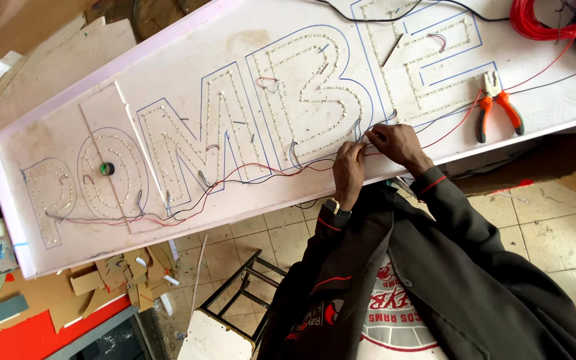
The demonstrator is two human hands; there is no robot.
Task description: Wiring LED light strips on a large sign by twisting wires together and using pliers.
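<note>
Pinching thin wires (368, 138) together, left hand (349, 168) and right hand (395, 144) meet at the white sign panel's (188, 50) near edge; the right sits nearer the orange pliers (497, 107).

A long white sign panel (188, 50) is laid flat. On it are seen orange-handled pliers (497, 105), a tape roll (107, 169) and coiled red wire (548, 19).
</note>
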